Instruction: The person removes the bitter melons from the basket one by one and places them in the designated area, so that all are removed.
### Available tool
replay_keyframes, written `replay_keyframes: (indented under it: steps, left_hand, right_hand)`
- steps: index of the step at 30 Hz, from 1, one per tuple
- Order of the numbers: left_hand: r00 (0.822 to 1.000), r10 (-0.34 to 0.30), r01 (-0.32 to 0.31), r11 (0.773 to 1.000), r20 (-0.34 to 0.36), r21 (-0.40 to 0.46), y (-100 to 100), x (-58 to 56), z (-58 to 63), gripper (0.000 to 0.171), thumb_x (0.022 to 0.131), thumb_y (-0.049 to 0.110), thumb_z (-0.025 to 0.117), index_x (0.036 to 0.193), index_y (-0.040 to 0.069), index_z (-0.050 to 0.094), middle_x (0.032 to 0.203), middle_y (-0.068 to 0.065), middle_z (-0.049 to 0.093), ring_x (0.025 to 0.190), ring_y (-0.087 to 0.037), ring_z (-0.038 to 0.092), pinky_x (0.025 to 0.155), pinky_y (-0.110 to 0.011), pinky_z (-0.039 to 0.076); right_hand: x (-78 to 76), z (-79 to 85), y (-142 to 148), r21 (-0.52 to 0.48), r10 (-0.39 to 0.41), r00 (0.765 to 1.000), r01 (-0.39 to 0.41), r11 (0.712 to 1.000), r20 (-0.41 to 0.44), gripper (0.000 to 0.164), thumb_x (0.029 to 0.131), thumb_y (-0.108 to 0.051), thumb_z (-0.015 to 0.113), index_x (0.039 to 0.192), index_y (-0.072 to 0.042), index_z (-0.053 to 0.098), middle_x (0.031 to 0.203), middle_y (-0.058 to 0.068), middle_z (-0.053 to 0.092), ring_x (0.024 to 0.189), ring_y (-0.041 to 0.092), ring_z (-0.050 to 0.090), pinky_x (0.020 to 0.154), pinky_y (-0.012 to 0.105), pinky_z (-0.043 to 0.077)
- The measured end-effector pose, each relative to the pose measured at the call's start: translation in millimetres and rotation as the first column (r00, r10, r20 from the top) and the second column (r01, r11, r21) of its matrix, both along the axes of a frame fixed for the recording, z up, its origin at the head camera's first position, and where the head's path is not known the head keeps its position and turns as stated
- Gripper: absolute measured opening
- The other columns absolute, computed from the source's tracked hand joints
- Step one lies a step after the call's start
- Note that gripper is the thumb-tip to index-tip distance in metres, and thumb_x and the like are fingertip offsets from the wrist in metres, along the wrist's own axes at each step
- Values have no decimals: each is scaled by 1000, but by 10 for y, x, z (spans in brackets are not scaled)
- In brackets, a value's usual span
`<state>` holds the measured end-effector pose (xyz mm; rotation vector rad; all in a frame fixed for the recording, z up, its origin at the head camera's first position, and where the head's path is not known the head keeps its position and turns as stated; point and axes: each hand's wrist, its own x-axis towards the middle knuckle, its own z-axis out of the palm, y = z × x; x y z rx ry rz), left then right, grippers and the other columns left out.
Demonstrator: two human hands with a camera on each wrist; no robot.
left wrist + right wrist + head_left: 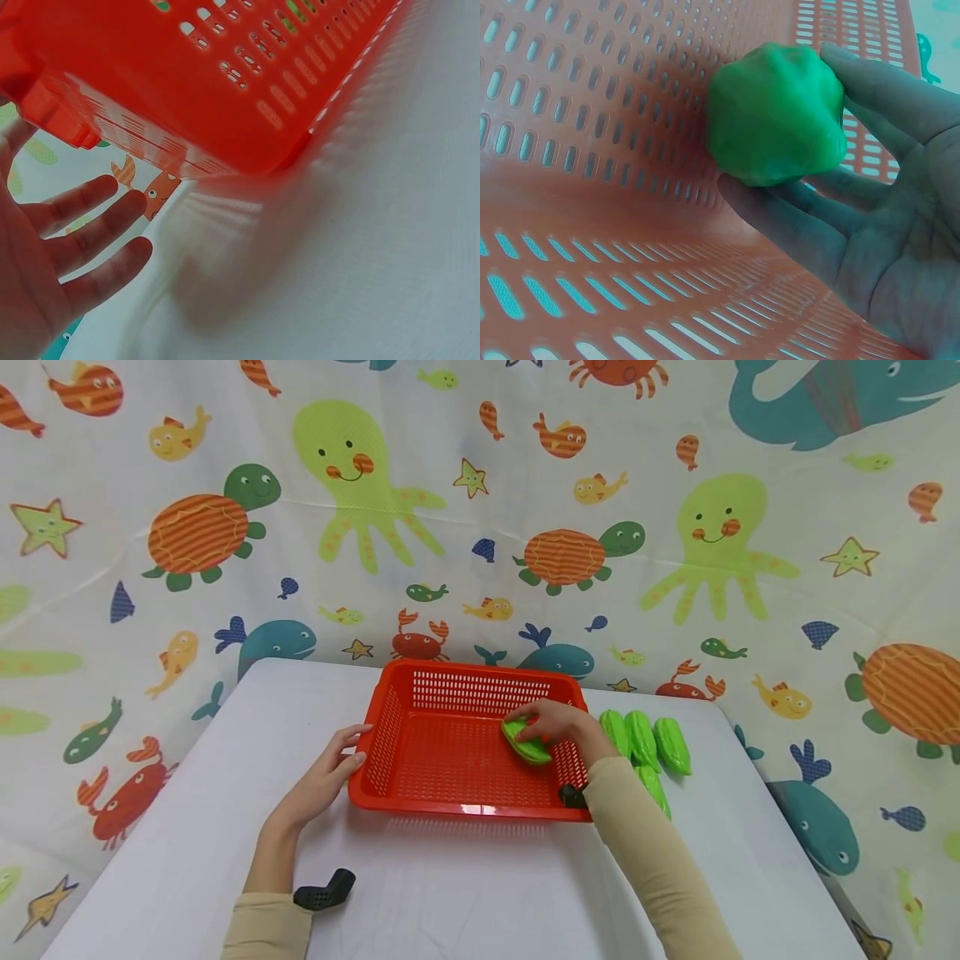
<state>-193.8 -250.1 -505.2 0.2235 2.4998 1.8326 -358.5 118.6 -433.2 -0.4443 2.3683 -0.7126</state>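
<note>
My right hand (pixel 551 720) reaches into the red plastic basket (pixel 480 811) and pinches a bright green ridged star fruit (pixel 528 745) between thumb and fingers. Up close in the right wrist view, the star fruit (pixel 776 116) shows a lobed end, and the right hand (pixel 885 202) holds it near the slotted wall. At the basket's left rim, my left hand (pixel 330 777) touches the edge with thumb and forefinger. The left wrist view shows the other fingers (pixel 109 274) of that hand spread and straight, apart from the basket's wall (pixel 187 112).
Several more green star fruits (pixel 672 746) lie on the white table (pixel 450 893) right of the basket, partly behind the right arm. A cloth (pixel 450 527) printed with sea animals hangs behind the table. Black devices (pixel 326 892) sit at the wrists.
</note>
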Motion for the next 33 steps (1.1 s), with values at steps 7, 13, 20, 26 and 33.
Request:
replay_keyframes:
  steps: [7, 13, 20, 26, 33]
  left_hand:
    - [1000, -1, 1, 1000, 5, -1, 2, -2, 1, 55, 100, 41, 50, 150, 27, 29, 147, -17, 31, 125, -39, 45, 94, -51, 50]
    - [1000, -5, 5, 1000, 0, 3, 12, -2, 9, 55, 101, 40, 50, 150, 26, 29, 148, -18, 31, 125, -40, 45, 94, -52, 50]
    - [1000, -7, 7, 1000, 0, 6, 11, -6, 8, 55, 101, 39, 50, 149, 26, 29, 147, -18, 31, 125, -40, 45, 94, -51, 50]
    - [1000, -4, 4, 1000, 9, 16, 7, -4, 0, 55, 100, 40, 51, 149, 26, 29, 147, -16, 31, 125, -39, 44, 94, -49, 51]
    - [1000, -5, 5, 1000, 12, 10, 8, 3, 12, 56, 101, 39, 50, 150, 25, 28, 148, -17, 30, 126, -39, 44, 93, -48, 51]
  right_hand:
    - [13, 1, -1, -26, -4, 1000, 4, 1000, -2, 43, 89, -28, 72, 132, -23, 63, 128, 7, 56, 107, 24, 53, 85, 35, 54]
    - [19, 13, 4, -62, 0, 1000, 1, 998, 6, 43, 91, -29, 70, 133, -19, 63, 115, 5, 61, 96, 21, 57, 82, 33, 55]
    - [-5, 66, 1, -79, 14, 997, -20, 997, -69, 45, 91, -32, 69, 134, -20, 62, 110, 4, 63, 94, 21, 58, 81, 33, 55]
    - [-8, 179, -5, -201, -40, 998, 27, 979, -57, 46, 91, -32, 71, 134, -20, 62, 117, 5, 64, 101, 22, 60, 86, 39, 56]
    - [0, 303, -4, -241, -79, 993, 56, 969, -88, 48, 90, -32, 71, 136, -20, 60, 116, 8, 62, 97, 23, 62, 89, 44, 54]
